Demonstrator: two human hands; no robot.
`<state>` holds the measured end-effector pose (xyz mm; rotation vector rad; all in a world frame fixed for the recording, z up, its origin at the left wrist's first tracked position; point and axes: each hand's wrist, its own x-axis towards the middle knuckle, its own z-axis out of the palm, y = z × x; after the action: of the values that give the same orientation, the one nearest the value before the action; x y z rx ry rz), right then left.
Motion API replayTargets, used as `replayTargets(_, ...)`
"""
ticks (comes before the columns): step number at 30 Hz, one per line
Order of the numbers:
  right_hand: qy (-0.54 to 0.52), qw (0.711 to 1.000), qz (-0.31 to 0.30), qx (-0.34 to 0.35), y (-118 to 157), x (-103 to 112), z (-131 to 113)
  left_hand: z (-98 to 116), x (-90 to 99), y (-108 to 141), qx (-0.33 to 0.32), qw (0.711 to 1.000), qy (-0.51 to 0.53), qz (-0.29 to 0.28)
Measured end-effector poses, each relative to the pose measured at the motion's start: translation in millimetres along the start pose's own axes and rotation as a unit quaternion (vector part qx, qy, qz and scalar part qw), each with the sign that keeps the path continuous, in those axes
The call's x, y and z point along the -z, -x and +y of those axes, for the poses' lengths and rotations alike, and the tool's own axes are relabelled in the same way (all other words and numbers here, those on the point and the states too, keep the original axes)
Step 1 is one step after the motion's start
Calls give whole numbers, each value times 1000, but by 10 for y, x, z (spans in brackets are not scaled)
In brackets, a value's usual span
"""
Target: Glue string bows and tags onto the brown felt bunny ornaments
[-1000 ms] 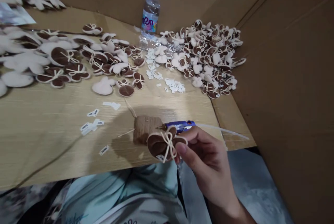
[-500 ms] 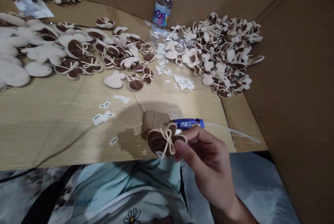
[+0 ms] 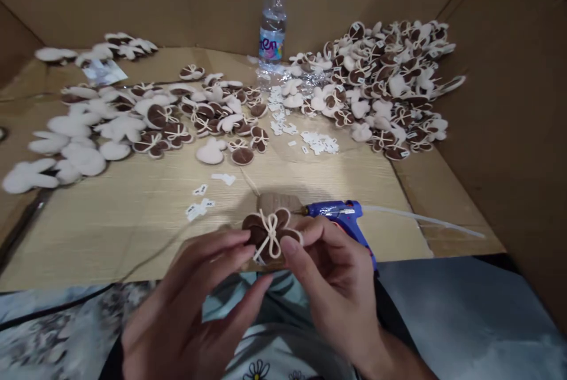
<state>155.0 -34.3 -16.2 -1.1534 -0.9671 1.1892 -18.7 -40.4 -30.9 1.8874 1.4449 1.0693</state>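
A small brown-and-cream bunny-head plush piece with a cream string bow (image 3: 271, 233) is pinched at its right side between the thumb and fingers of my right hand (image 3: 341, 285). My left hand (image 3: 199, 297) is at the piece's left edge, fingertips against or very close to it, thumb held apart below. Just behind the piece lies a blue glue gun (image 3: 332, 208), its nozzle pointing left and a clear glue stick (image 3: 420, 220) sticking out behind. A brown twine-wrapped block (image 3: 278, 201) sits by the nozzle, partly hidden by the piece.
Many similar plush pieces are heaped at the right (image 3: 394, 84) and spread across the left (image 3: 119, 126). Small white labels (image 3: 319, 142) lie mid-table, others (image 3: 200, 208) nearer me. A water bottle (image 3: 272, 31) stands at the back. Cardboard walls (image 3: 500, 102) enclose the table.
My left hand has come into view and reached the piece's left side. My right hand still holds the piece, now a little further left. The view has shifted, showing more of the glue gun.
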Motion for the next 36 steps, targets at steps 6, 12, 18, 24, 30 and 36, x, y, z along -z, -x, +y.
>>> replayTargets(6, -14, 1000, -3, 3, -28, -37, -52, 190, -99, -182, 26, 995, 97, 18)
replayTargets(12, -4, 1000, -1, 18, -11, -29, -57, 173, -82, -138, 55, 991, 116, 24)
replayTargets(18, 5, 1000, -2, 21, 10, -28, -25, 205, -100, -126, 36, 996, 66, 46)
replayTargets(24, 24, 999, 8, 31, -5, -30, -14, 187, -112, -115, 30, 997, 41, 57)
replayTargets(30, 54, 997, 14, 53, 5, -27, 3, 209, -136, -144, 43, 993, 87, 62)
replayTargets(36, 72, 995, 19, 72, 8, -31, 28, 237, -169, -172, 81, 983, 153, 63)
